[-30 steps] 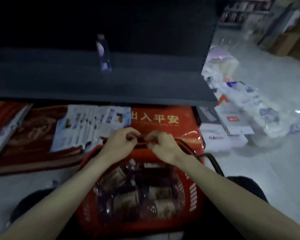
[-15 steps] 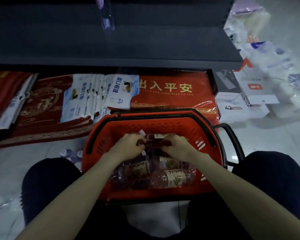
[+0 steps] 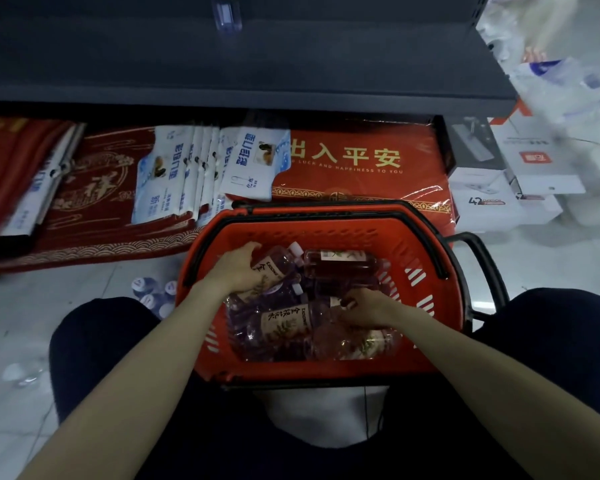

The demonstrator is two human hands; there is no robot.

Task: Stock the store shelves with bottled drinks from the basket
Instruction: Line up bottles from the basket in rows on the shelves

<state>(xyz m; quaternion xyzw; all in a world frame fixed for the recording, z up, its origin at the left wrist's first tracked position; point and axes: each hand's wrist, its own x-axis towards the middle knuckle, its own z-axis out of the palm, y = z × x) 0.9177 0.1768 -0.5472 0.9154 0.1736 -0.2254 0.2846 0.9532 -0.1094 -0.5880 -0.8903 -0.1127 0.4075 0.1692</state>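
Shelf (image 3: 326, 64) above basket (image 3: 326, 233) of bottles (image 3: 284, 322) (dark), red mats (image 3: 361, 188) beneath, boxes (image 3: 482, 199) right

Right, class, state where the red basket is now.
In the head view, the red basket sits on the floor at centre, between the person's knees, just before the red doormat under the dark shelf.

Head-worn view, steeply down, seemingly close over basket (image 3: 326, 233)

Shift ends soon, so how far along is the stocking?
Barely begun. Done: a lone bottle stands on the shelf. In hand: the left hand grips a top bottle in the basket; the right hand touches a second bottle, grip unclear. Left: the other bottles lying in the basket.
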